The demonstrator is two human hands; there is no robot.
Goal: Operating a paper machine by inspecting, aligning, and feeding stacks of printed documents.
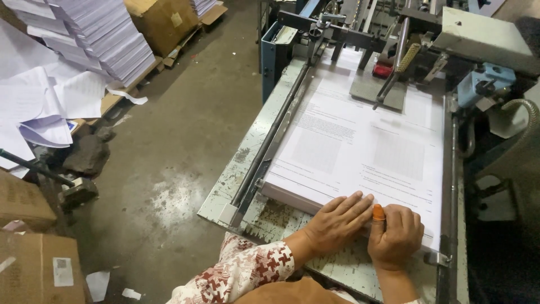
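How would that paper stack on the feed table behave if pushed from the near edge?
The paper stack looks thick and wide, so probably heavy as a block. Its top sheets are thin and likely floppy, apt to slide or buckle under the left hand and right hand. The side rail should probably keep its left edge square.

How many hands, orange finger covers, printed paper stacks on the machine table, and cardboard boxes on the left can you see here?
Hands: 2, the left hand and the right hand, both resting on the near edge of the paper
Orange finger cover: 1
Printed paper stack on the machine table: 1
Cardboard boxes: 3, one at the top and two at the lower left
Total: 7
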